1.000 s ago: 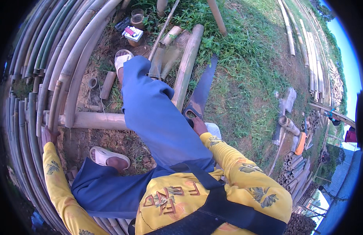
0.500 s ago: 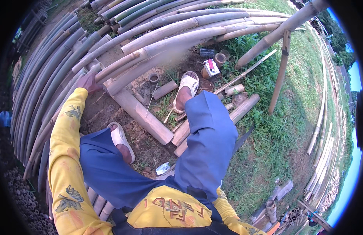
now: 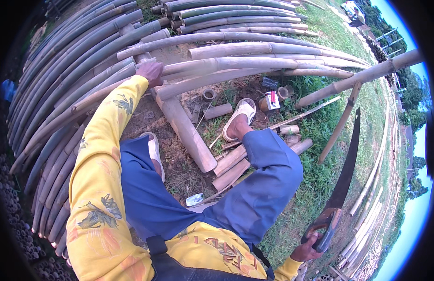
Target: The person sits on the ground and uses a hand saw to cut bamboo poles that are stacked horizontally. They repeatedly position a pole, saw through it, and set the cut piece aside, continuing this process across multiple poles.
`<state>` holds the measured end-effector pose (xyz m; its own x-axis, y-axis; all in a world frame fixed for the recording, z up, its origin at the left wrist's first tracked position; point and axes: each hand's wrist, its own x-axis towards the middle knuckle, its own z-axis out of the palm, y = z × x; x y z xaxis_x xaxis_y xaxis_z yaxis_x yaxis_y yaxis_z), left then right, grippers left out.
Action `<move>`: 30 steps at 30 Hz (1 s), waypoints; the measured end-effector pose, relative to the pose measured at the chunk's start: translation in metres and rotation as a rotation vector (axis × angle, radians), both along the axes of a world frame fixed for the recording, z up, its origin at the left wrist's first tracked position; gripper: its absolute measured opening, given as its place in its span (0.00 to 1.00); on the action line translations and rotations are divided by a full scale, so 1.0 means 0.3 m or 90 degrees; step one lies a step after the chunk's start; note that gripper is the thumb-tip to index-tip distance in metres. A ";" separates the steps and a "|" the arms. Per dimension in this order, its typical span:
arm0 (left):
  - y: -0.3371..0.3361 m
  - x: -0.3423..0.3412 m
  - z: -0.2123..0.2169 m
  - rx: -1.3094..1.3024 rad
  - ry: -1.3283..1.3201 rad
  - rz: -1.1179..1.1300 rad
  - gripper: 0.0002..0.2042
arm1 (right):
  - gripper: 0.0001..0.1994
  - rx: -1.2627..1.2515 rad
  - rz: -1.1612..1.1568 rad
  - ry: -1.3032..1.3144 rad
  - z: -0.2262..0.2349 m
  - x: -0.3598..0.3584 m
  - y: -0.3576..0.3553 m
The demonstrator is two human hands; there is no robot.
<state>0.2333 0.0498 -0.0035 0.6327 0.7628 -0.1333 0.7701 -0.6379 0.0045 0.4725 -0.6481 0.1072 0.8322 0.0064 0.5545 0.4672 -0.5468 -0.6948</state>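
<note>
My left hand is closed around a long bamboo pole at the upper left. Its fingers are partly hidden on the pole's far side. That pole lies over a thick bamboo length on the ground. At the lower right, my right hand grips a handsaw by its handle. The saw's dark, slightly curved blade points up and away, apart from any bamboo.
Bamboo poles are stacked along the left and far side. A slanted bamboo post with a prop stands at right. Cut pieces, a bamboo ring and a small white box lie near my sandalled feet.
My right hand has come into view with the handsaw. The view has turned, so the poles and my left hand appear shifted; that hand stays on the pole.
</note>
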 end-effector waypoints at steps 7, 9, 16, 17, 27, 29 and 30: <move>0.000 -0.164 -0.025 0.046 -0.014 -0.026 0.21 | 0.10 0.219 0.408 0.091 0.077 -0.061 0.445; -0.011 -0.242 0.002 0.083 0.024 -0.033 0.23 | 0.08 0.233 0.529 0.139 0.039 -0.096 0.571; -0.001 -0.287 -0.044 0.110 0.059 -0.012 0.22 | 0.09 0.193 0.646 0.386 -0.113 -0.247 1.006; 0.005 -0.273 -0.054 0.105 0.050 -0.013 0.21 | 0.08 0.154 0.664 0.304 -0.184 -0.247 1.038; 0.028 -0.298 -0.064 0.051 -0.006 -0.023 0.31 | 0.09 0.183 0.688 0.388 -0.456 -0.301 1.158; 0.027 -0.282 -0.073 0.054 -0.025 -0.001 0.29 | 0.10 0.166 0.690 0.416 -0.468 -0.300 1.137; 0.019 -0.267 -0.058 0.047 -0.010 0.011 0.28 | 0.10 0.181 0.674 0.443 -0.440 -0.317 1.139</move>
<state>0.1532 0.0556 -0.0210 0.6204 0.7814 -0.0667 0.7816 -0.6231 -0.0290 0.3774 -0.3066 -0.0249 0.6072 0.7882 0.1008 0.0747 0.0696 -0.9948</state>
